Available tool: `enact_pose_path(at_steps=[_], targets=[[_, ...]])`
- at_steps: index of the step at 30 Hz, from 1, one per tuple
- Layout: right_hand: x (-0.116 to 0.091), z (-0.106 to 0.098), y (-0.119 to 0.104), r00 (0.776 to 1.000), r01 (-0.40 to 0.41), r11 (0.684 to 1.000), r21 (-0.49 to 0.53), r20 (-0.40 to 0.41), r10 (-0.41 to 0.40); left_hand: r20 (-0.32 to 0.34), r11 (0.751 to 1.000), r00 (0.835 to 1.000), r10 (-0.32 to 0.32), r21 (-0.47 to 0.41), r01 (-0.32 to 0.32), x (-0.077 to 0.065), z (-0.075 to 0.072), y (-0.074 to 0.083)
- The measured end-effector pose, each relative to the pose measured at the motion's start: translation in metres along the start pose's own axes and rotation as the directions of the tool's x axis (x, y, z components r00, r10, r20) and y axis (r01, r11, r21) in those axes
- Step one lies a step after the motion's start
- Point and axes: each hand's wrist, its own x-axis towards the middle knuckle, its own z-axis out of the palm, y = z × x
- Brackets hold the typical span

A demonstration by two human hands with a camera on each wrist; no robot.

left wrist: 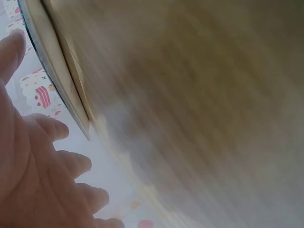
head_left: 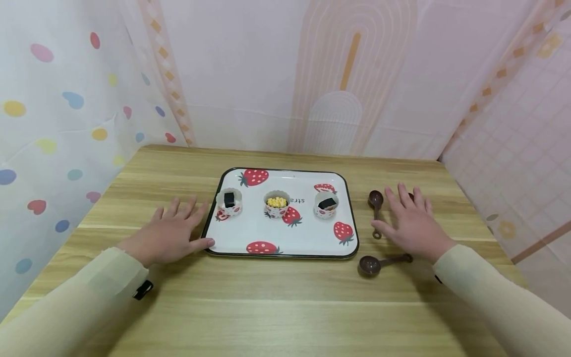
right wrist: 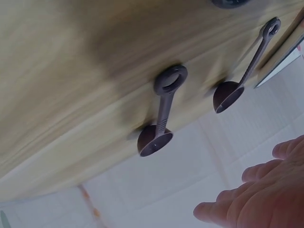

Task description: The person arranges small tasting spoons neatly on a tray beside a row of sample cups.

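My left hand [head_left: 171,233] is spread flat-fingered beside a white strawberry-print tray [head_left: 308,243], its thumb overlapping the near-left corner. In the left wrist view, the fingers [left wrist: 76,164] are straight and hold nothing. On the tray stand three printed paper cups: the left cup [head_left: 230,210] and right cup [head_left: 324,213] each contain a black-wrapped piece like a small rice ball, and the middle cup [head_left: 276,212] has yellow crumbly food [head_left: 277,202]. My right hand [head_left: 415,223] hovers with spread fingers over brown measuring spoons; one spoon [head_left: 411,196] is mostly hidden beneath it.
Right of the tray, one brown measuring spoon [head_left: 376,199] points away and another [head_left: 370,266] lies sideways nearer me. The wooden table [head_left: 285,317] ends at a patterned curtain [head_left: 250,99] behind. A dotted curtain [head_left: 58,124] hangs at the left.
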Motion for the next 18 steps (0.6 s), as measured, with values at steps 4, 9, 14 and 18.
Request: enact_pose_path(at_steps=[4, 9, 14, 18], targets=[[-0.004, 0.002, 0.003, 1.000, 0.010, 1.000, -0.016, 0.009, -0.010, 0.013, 1.000, 1.000, 0.001, -0.004, 0.000, 0.000, 0.001, 0.001], [-0.008, 0.004, 0.004, 0.999, 0.023, 0.999, -0.033, 0.023, -0.023, 0.024, 1.000, 1.000, -0.001, -0.009, 0.001, -0.001, 0.001, 0.001], [-0.013, 0.006, 0.005, 0.999, 0.041, 0.998, -0.046, 0.018, -0.040, 0.048, 1.000, 0.999, -0.006, -0.012, 0.007, -0.001, 0.001, 0.002], [-0.017, 0.007, 0.009, 0.997, 0.074, 0.995, -0.062, 0.008, -0.073, 0.067, 1.000, 0.998, -0.014, -0.014, 0.015, 0.000, 0.002, 0.002]])
